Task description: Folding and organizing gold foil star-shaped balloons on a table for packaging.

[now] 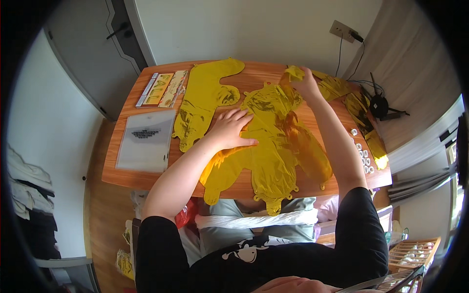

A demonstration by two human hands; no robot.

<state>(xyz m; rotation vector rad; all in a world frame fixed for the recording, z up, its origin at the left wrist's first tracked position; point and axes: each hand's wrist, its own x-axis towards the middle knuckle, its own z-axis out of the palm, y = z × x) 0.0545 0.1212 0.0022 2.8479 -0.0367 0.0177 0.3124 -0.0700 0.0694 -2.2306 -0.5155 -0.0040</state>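
Note:
Flat, uninflated gold foil balloons lie on the wooden table. My left hand (233, 129) rests with fingers spread on the large foil balloon (271, 151) in the middle, whose lower end hangs over the near table edge. At the far right of that balloon, my right hand (306, 86) is closed on a raised, crumpled piece of gold foil (294, 73). Whether this piece belongs to the middle balloon I cannot tell. Left of it, another gold foil balloon (201, 100) lies flat, apart from both hands.
A printed card package (162, 90) and a clear plastic bag (145, 140) lie on the table's left side. On the right are more gold foil (334, 87), several small white rolls (365, 160) and a black router (379, 104) with cables. A wall socket (342, 31) is behind.

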